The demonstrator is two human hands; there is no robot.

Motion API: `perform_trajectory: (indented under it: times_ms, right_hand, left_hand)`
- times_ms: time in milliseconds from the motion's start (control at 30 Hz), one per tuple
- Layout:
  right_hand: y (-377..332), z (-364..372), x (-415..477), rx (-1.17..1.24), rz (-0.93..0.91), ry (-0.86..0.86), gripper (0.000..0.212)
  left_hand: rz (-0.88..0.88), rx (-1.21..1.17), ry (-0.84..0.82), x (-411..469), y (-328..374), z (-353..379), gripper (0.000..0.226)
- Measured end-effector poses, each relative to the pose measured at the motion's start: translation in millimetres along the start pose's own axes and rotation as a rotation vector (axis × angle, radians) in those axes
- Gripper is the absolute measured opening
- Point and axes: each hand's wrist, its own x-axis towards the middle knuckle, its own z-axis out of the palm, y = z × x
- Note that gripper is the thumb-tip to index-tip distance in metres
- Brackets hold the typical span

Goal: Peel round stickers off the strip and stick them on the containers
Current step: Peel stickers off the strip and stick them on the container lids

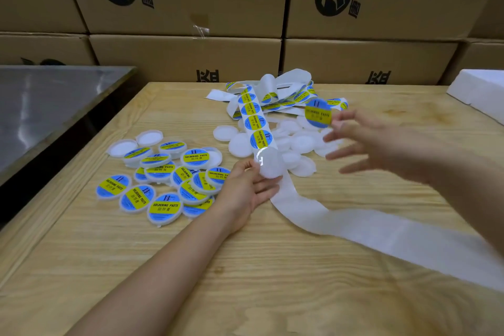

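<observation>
Peel step done: right hand [368, 142] pinches the sticker [317, 113] right of the strip [255, 120]. Left hand [245, 188] grips a blank container [270, 169] at the strip's bare end. Next: press the sticker on, centred.

A pale wooden counter [191, 281] with a raised rim along its left side carries everything. At about 9 o'clock from its middle lies a loose heap of round white containers [165, 207] bearing blue-and-yellow stickers, several overlapping; two unlabelled white ones [149, 137] sit at the heap's far edge. At 12 to 1 o'clock is a second heap of blank white containers [301, 143]. Just beyond it, at 12 o'clock, the sticker strip [286, 95] lies in a tangle of loops. A band of bare white backing [395, 234] runs flat from near the middle out to 4 o'clock. A white foam block [480, 90] rests at 2 o'clock.
</observation>
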Motion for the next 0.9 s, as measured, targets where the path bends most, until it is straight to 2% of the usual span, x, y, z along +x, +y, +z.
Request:
perform_trajectory:
  times_ms: [133,267,400,533,733,900]
  right_hand:
    - [-41,-14,14,0.234,0.006,0.131,0.023]
    - [-60,-5,21,0.373,-0.08,0.204,0.019]
    - [-21,48,30,0.368,-0.058,0.185,0.019]
    - [35,93,33,0.246,-0.081,0.283,0.025]
    - [74,98,31,0.243,-0.218,0.357,0.025]
    - [84,91,36,0.346,-0.227,0.395,0.027]
  left_hand:
    - [0.007,0.018,-0.032,0,-1,-1,0.016]
    - [0.011,0.004,-0.052,2,0,-3,0.016]
    - [0.022,-0.032,-0.055,5,-1,-6,0.021]
    - [0.042,-0.001,-0.105,4,-1,-9,0.027]
    - [0.044,-0.018,-0.168,4,-1,-13,0.021]
    - [0.03,0.004,-0.186,3,0,-12,0.024]
